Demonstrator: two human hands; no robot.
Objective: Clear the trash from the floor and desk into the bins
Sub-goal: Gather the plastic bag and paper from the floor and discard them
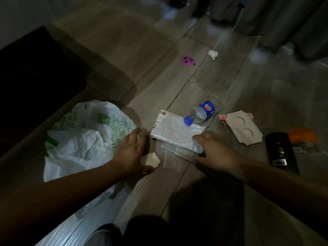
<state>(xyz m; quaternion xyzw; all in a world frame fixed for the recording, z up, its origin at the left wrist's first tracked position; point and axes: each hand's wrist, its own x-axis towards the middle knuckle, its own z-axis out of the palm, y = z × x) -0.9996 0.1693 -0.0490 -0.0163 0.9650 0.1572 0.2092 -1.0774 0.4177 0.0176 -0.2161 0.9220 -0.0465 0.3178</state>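
Note:
Trash lies scattered on a dim wood-look floor. My left hand (131, 153) reaches down with straight fingers, its fingertips at the edge of a white bag with green print (83, 139); a small crumpled white scrap (150, 159) lies just under its thumb. My right hand (215, 150) rests with spread fingers on a clear plastic bag (173, 158) and the near corner of a white plastic mailer (174, 133). A crushed clear bottle with a blue cap and blue label (200, 113) lies on the mailer's far end.
A cardboard insert with two round cut-outs (244, 130) lies to the right, beside a black can (280, 151) and an orange wrapper (303, 137). Farther off are a purple scrap (188, 60) and a white tissue ball (212, 54). Dark furniture (35, 82) stands left; curtains hang behind.

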